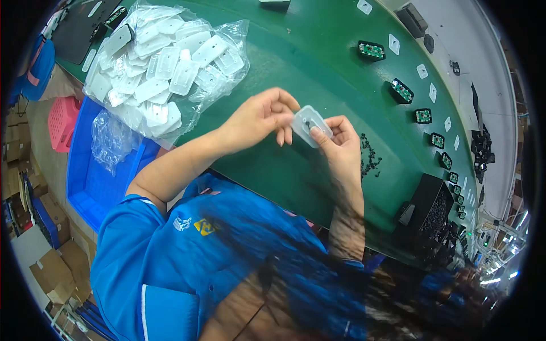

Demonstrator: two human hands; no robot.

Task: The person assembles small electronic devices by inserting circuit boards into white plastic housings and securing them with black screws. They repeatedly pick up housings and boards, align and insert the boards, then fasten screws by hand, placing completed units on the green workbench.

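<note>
My right hand (341, 142) pinches a translucent white plastic cover (307, 134) by its lower right edge, thumb on its face. The cover is rectangular with rounded corners and is tilted, a small dark piece showing near its middle. Just left of it, my left hand (259, 118) has its fingers curled and thumb and forefinger close together at the cover's edge. Whatever lies between those fingertips is too small to make out. Small black parts (369, 156) lie scattered on the green table (284, 182) beside my right hand.
Many white covers (185, 77) are heaped on a clear plastic bag (236, 42) at the left. A blue bin (85, 182) holds crumpled plastic film. Black housings with green circuit boards (402, 91) line the right, with white covers beside them. A black box (418, 202) holds small black parts.
</note>
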